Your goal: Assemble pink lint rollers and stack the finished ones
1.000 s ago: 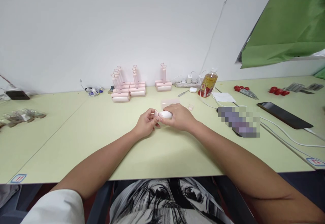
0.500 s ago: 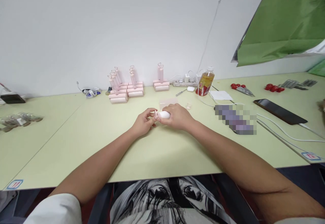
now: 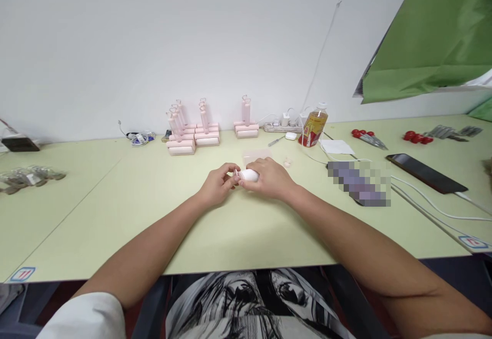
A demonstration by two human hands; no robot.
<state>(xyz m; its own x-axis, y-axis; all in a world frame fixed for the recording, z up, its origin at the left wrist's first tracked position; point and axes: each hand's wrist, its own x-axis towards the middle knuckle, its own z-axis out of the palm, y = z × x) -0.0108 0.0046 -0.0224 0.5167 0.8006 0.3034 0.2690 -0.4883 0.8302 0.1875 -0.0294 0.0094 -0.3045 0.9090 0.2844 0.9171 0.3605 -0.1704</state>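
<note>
Over the middle of the table, my right hand is wrapped round a white sticky lint roll, covering its right end. Fingers and thumb of my left hand pinch a small pale end piece at the roll's left end. Whether that piece is seated in the roll or just against it, I cannot tell. Behind my hands lies a pale pink translucent cover, partly hidden by my right hand. Small pale pink parts rest to the right of it.
Several pink lint rollers stand handle-up along the wall. Toward the right are a screwdriver, a drink bottle, a power strip, white paper, a phone with cables, and red-handled tools. Bagged parts lie far left.
The camera view has shifted slightly, moving the background a little to the right. Both hands keep their hold on the roll and its end piece, with only slight finger movement at the left end.
</note>
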